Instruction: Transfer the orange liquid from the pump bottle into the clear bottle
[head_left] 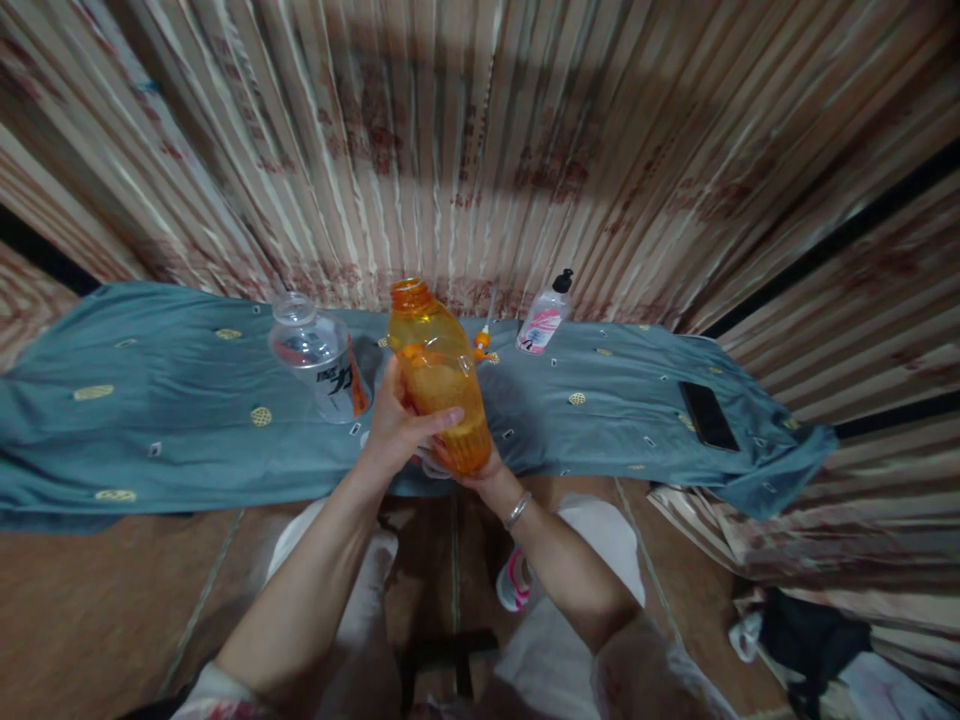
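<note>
— Orange plastic, this is the bottle [439,375] you hold, yes? Where is it?

— Yes. You hold it in the air above the front edge of the table, which has a blue-green cloth [172,400] on it. The bottle is tilted a little and its mouth is open on top.

— How do your hands grip it?

— Your left hand [397,425] is wrapped on the side, the fingers closed around the body. Your right hand [469,465] is under the bottom, mostly hidden, so I cannot tell its grip.

— What is near?

— A clear bottle [319,360] stands just beside, to the left. A pump bottle [545,318] and a black phone [708,415] are to the right.
</note>
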